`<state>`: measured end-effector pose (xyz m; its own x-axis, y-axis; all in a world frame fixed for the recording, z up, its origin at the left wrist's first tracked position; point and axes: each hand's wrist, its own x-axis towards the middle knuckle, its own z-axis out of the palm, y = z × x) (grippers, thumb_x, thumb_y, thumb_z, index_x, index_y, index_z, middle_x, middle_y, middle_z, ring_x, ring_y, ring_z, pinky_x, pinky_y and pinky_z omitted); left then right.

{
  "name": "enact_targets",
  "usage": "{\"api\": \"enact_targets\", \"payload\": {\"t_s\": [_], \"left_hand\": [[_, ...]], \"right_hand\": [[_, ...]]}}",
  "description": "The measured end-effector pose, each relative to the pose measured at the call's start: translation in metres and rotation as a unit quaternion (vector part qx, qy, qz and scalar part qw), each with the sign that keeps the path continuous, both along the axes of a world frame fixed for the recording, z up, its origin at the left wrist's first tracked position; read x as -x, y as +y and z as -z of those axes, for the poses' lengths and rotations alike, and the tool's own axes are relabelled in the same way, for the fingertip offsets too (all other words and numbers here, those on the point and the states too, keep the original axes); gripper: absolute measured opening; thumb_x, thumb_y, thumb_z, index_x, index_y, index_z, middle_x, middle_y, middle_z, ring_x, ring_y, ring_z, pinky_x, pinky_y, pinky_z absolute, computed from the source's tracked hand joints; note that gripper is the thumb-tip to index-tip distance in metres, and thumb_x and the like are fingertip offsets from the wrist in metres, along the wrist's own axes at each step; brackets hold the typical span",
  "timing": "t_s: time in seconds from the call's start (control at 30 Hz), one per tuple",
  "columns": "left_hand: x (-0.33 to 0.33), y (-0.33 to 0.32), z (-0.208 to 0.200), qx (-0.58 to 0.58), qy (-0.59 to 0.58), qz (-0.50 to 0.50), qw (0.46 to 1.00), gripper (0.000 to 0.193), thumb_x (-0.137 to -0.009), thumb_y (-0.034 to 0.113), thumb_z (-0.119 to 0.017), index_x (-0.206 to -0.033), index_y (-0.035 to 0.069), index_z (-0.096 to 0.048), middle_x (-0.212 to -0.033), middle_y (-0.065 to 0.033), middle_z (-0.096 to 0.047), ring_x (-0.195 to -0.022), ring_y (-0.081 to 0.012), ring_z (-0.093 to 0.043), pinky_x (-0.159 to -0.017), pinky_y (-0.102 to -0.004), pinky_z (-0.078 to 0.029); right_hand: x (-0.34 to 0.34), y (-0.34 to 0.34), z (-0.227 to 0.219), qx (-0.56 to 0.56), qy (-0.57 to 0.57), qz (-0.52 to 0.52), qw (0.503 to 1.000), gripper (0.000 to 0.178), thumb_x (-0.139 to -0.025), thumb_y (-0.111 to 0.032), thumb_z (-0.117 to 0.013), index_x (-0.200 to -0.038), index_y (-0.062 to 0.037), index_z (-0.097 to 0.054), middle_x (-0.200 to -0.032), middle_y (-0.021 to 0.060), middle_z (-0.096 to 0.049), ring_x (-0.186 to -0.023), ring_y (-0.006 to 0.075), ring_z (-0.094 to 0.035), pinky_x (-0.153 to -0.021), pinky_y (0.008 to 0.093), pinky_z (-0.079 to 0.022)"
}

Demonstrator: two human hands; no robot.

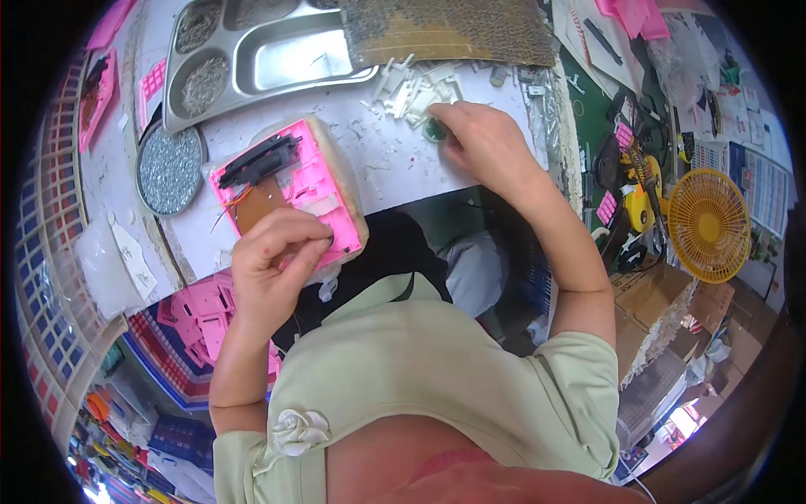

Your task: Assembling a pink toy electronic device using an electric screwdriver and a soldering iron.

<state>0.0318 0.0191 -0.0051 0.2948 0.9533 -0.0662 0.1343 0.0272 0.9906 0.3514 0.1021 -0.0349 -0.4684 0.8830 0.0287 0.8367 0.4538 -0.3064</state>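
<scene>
A pink plastic housing (315,172) lies open on a pale padded block (357,181) in front of me. Inside it are a black part (260,160), a brown board and thin wires. My left hand (277,252) is over the housing's near edge, thumb and fingers pinched together; a small dark spot shows at the fingertips, too small to name. At the right, my right hand (487,143) curls its fingers beside a pile of small white plastic parts (420,91). A small green round thing (434,129) shows at its fingertips; whether they grip it is unclear.
A metal compartment tray (243,91) with small metal pieces stands at the back left. Nearer is a round dish of grey bits (170,168). Brown cardboard (453,34) lies behind the white parts. Pink housings (197,319) fill a container below the table. A yellow basket (708,223) stands right.
</scene>
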Motion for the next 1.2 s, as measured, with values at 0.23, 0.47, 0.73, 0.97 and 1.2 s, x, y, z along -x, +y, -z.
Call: {"api": "enact_targets", "payload": {"t_s": [0.23,0.47,0.73,0.97,1.2], "left_hand": [[0.001,-0.024,0.007,0.045,-0.049,-0.066,0.996,0.029,-0.09,-0.006,-0.07,-0.117,-0.002,-0.064,-0.1,-0.0066,-0.068,-0.093,-0.0106,-0.066,-0.079,-0.0251,-0.056],[0.007,-0.034,0.018,0.022,-0.065,-0.086,0.994,0.029,-0.09,-0.004,-0.072,-0.115,0.0,-0.057,-0.1,-0.0076,-0.068,-0.091,-0.0121,-0.069,-0.082,-0.0282,-0.06],[0.012,-0.037,0.019,0.03,-0.095,-0.094,0.991,0.028,-0.09,-0.005,-0.071,-0.113,-0.001,-0.057,-0.1,-0.0091,-0.069,-0.092,-0.0139,-0.071,-0.082,-0.0296,-0.061],[0.012,-0.038,0.018,0.022,-0.105,-0.096,0.99,0.027,-0.089,-0.005,-0.072,-0.113,0.0,-0.058,-0.101,-0.0089,-0.069,-0.092,-0.0143,-0.072,-0.083,-0.0296,-0.061],[0.015,-0.028,0.023,-0.251,0.05,-0.096,0.962,0.028,-0.08,-0.007,-0.077,-0.104,0.002,-0.065,-0.094,-0.0117,-0.072,-0.083,-0.0245,-0.072,-0.071,-0.0342,-0.058]], "right_hand": [[0.015,-0.015,-0.036,0.194,0.252,0.153,0.936,0.041,-0.086,-0.002,-0.068,-0.128,-0.0011,-0.066,-0.077,0.0024,-0.062,-0.067,0.0092,-0.061,-0.061,0.0252,-0.048],[0.107,-0.071,-0.022,0.506,0.597,0.084,0.617,0.046,-0.091,-0.001,-0.071,-0.136,-0.0001,-0.061,-0.082,-0.0021,-0.061,-0.069,0.0031,-0.055,-0.06,0.019,-0.043],[0.119,-0.065,-0.02,0.515,0.533,0.061,0.669,0.048,-0.089,-0.001,-0.07,-0.135,0.0031,-0.06,-0.083,0.0005,-0.061,-0.063,0.0047,-0.053,-0.057,0.0205,-0.043],[0.118,-0.076,-0.02,0.378,0.475,0.016,0.795,0.043,-0.089,0.002,-0.072,-0.131,-0.0013,-0.064,-0.087,0.0007,-0.066,-0.075,0.003,-0.06,-0.066,0.0203,-0.049],[0.122,-0.063,-0.024,0.042,0.385,-0.147,0.91,0.042,-0.072,0.002,-0.082,-0.11,-0.0061,-0.067,-0.098,0.01,-0.069,-0.08,0.0272,-0.068,-0.066,0.0334,-0.056]]}}
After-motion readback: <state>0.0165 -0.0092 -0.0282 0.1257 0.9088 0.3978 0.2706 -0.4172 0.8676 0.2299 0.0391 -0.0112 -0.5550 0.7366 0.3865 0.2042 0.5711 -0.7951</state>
